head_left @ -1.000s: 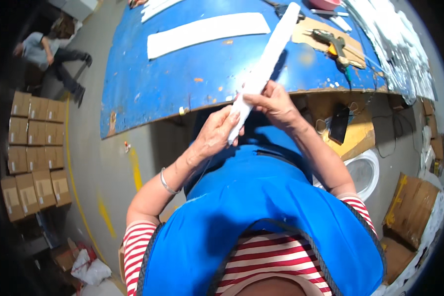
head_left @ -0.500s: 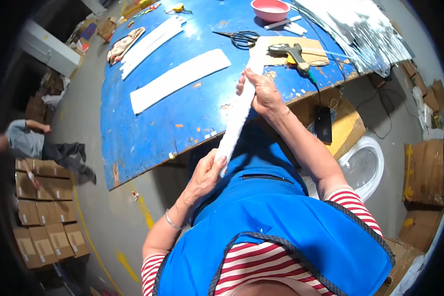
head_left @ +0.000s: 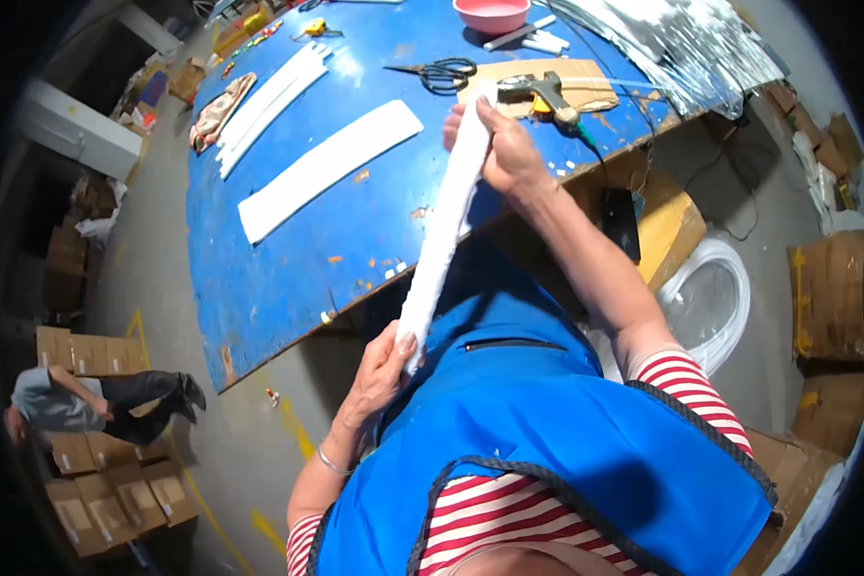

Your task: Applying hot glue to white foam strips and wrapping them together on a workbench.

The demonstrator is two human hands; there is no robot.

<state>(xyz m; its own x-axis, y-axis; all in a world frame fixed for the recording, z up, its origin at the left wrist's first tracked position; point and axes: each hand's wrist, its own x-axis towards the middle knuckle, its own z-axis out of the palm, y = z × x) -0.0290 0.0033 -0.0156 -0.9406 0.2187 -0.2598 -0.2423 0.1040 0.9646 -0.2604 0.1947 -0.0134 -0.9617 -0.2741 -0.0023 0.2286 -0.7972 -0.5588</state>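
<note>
I see both hands on one long white strip (head_left: 444, 226), which runs from the far end over the blue bench (head_left: 288, 259) down to the near end in front of the blue apron (head_left: 547, 422). My right hand (head_left: 505, 154) has its grip closed around the far end of the strip, fingers wrapped over it, just near of a cardboard sheet (head_left: 586, 82). My left hand (head_left: 379, 374) pinches the near end, thumb and fingers pressed shut on it, off the bench edge and close to the apron. The strip hangs tilted between the two hands, not lying flat.

On the bench, left of the strip, lies a wide white strip (head_left: 326, 168), and farther left a bundle of thin white strips (head_left: 269, 101). Scissors (head_left: 442, 74) lie at the far side, next to a glue gun (head_left: 542, 93) resting on the cardboard sheet. A pink bowl (head_left: 492, 13) stands at the far edge. On the floor at the far left another person (head_left: 96, 401) lies beside stacked cartons (head_left: 96, 499).
</note>
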